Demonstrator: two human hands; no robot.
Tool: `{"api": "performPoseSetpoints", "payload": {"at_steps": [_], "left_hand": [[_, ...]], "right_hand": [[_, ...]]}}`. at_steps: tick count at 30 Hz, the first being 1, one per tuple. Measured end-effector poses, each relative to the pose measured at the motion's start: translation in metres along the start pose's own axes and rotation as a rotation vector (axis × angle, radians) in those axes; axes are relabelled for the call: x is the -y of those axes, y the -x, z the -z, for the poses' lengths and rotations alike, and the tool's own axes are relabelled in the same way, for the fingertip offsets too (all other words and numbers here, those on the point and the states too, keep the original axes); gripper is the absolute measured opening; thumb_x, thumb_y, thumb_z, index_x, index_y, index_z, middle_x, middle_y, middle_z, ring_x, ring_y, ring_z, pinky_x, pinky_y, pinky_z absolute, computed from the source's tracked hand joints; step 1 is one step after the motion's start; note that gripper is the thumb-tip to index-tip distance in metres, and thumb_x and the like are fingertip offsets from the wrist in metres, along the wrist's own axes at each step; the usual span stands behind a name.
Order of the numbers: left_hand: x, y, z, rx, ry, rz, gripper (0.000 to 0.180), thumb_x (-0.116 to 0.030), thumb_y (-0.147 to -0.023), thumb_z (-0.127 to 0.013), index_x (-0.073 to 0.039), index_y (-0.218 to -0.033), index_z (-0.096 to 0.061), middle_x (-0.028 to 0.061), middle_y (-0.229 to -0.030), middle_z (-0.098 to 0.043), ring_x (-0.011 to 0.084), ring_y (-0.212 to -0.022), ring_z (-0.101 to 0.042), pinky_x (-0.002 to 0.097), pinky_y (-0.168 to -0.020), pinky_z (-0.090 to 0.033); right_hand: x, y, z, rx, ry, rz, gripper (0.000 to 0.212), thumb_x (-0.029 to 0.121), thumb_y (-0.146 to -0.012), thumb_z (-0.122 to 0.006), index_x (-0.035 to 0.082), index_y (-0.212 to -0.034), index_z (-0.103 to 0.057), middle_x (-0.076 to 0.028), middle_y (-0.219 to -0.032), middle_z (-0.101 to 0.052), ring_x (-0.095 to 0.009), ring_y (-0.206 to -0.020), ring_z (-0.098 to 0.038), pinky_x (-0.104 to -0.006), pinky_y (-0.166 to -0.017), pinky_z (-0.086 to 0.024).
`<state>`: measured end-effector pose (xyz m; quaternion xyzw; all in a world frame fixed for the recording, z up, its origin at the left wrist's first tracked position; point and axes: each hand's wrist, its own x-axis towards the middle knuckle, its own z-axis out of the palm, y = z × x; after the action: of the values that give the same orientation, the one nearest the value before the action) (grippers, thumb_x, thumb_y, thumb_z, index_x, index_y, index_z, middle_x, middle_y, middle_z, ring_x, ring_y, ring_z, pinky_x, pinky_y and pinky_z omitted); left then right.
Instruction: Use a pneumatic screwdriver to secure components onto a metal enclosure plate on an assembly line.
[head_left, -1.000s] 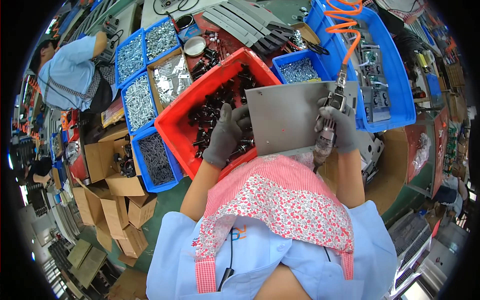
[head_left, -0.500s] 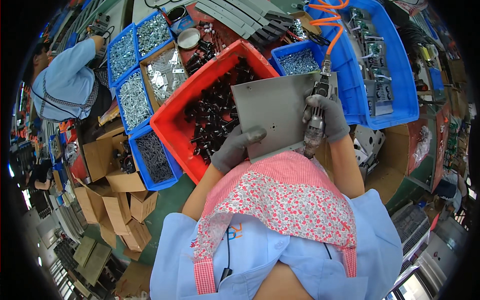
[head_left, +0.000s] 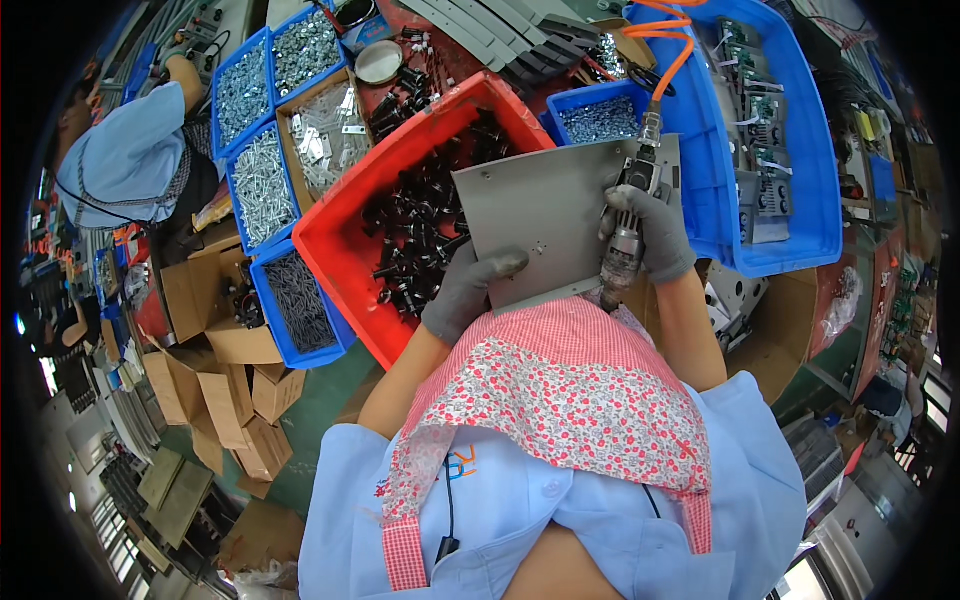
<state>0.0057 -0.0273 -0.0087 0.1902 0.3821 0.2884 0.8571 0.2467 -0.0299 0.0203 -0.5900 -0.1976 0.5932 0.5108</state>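
Note:
A grey sheet-metal panel [head_left: 540, 215] with a bent edge and small holes lies against my apron, slightly tilted. My left hand [head_left: 468, 295], in a grey glove, grips its lower left edge, the thumb lying on the face. My gloved right hand [head_left: 656, 230] is wrapped round a pneumatic screwdriver [head_left: 622, 252] over the panel's right part. The tool's nose points down toward my apron, and its tip cannot be made out. From its upper end runs an orange coiled air hose [head_left: 676, 75].
Under the panel's left side stands a red bin [head_left: 340, 215] of black parts. Blue trays of screws [head_left: 263, 190] and nuts [head_left: 600, 122] flank it. A large blue bin [head_left: 705, 215] holds assemblies at right. Cardboard boxes [head_left: 225, 400] stand at left, near a co-worker [head_left: 125, 160].
The panel has shifted slightly left and turned a little, with my left hand still on it. My right hand and the screwdriver have moved slightly left. The co-worker's arm has moved up and away.

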Motion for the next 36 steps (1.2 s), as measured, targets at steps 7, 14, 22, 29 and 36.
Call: {"api": "performPoseSetpoints", "payload": {"at_steps": [7,14,22,29,36], "left_hand": [[0.001,-0.01,0.005,-0.142,-0.076,-0.095,0.043,-0.013,-0.074,-0.07,0.0,-0.113,-0.058,0.0064,-0.101,-0.063,0.0152,-0.088,-0.06,0.029,-0.082,-0.047],[-0.053,-0.001,0.024,-0.251,-0.274,-0.46,0.04,-0.016,-0.072,-0.066,0.001,-0.107,-0.062,0.0082,-0.1,-0.064,0.0194,-0.095,-0.061,0.0308,-0.088,-0.047],[-0.042,0.008,0.059,-0.102,0.24,-0.483,0.05,-0.01,-0.069,-0.061,0.004,-0.117,-0.057,0.0176,-0.113,-0.061,0.0341,-0.104,-0.061,0.0509,-0.089,-0.052],[-0.051,0.002,0.034,-0.142,0.174,-0.423,0.048,-0.006,-0.074,-0.059,0.003,-0.121,-0.052,0.0149,-0.112,-0.06,0.0322,-0.103,-0.061,0.048,-0.087,-0.053],[-0.042,-0.006,0.025,-0.212,0.14,-0.376,0.049,-0.001,-0.075,-0.056,0.002,-0.124,-0.048,0.0144,-0.116,-0.057,0.0294,-0.108,-0.058,0.0443,-0.097,-0.048]], "right_hand": [[0.011,-0.007,0.006,0.081,-0.082,0.043,0.023,0.011,-0.076,-0.066,0.0,-0.094,-0.059,-0.01,-0.073,-0.062,-0.017,-0.055,-0.062,-0.0304,-0.05,-0.052],[0.062,-0.013,0.049,0.051,-0.178,0.481,0.026,0.012,-0.084,-0.058,-0.003,-0.105,-0.055,-0.017,-0.087,-0.065,-0.018,-0.065,-0.065,-0.0303,-0.058,-0.053],[-0.001,-0.042,0.078,-0.329,-0.016,0.581,0.017,-0.006,-0.079,-0.059,-0.002,-0.095,-0.057,-0.013,-0.077,-0.063,-0.011,-0.052,-0.056,-0.0231,-0.041,-0.042],[-0.031,-0.047,0.073,-0.285,-0.087,0.55,0.015,-0.009,-0.078,-0.058,-0.003,-0.091,-0.059,-0.009,-0.064,-0.059,-0.01,-0.047,-0.053,-0.0234,-0.038,-0.04],[-0.057,-0.059,0.079,-0.27,-0.01,0.569,0.018,-0.011,-0.073,-0.062,-0.003,-0.09,-0.062,-0.006,-0.07,-0.062,-0.01,-0.054,-0.058,-0.0226,-0.047,-0.045]]}}
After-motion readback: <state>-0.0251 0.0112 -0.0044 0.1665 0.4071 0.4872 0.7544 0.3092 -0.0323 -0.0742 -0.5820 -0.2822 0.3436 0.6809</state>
